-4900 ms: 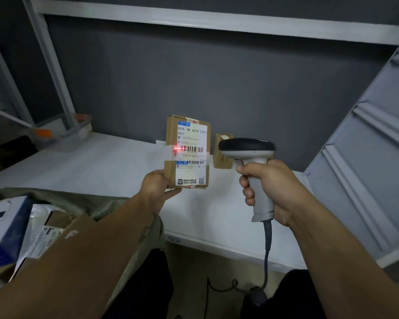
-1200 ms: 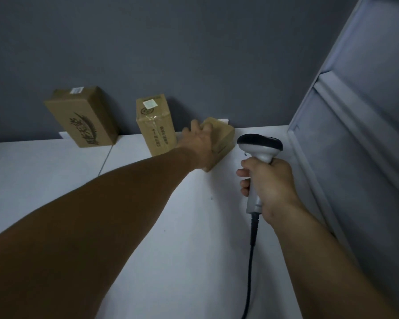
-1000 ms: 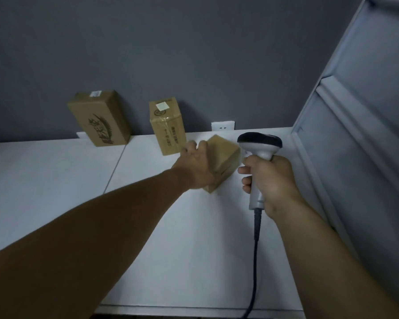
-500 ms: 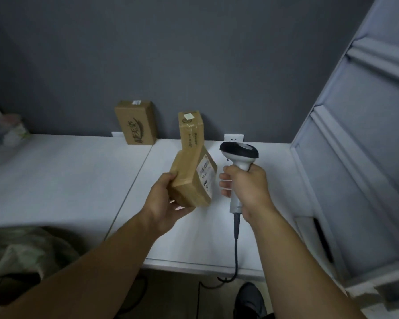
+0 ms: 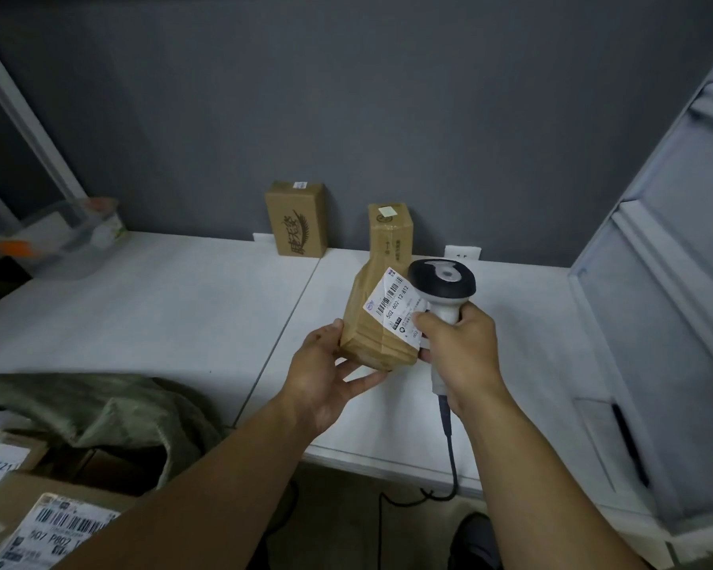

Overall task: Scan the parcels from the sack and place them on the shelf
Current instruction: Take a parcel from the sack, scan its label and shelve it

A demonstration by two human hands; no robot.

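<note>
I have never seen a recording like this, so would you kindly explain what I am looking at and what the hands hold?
There is no machine here: one camera worn on a person's head looks forward and down at two bare hands. The left hand holds a small brown parcel with a white barcode label. The right hand grips a handheld scanner, its cable hanging below. Beneath them is a white shelf. At its back, against the grey wall, stand a printed box and a taped box. A clear container sits far left. At lower left, an open green sack holds more labelled parcels.
</note>
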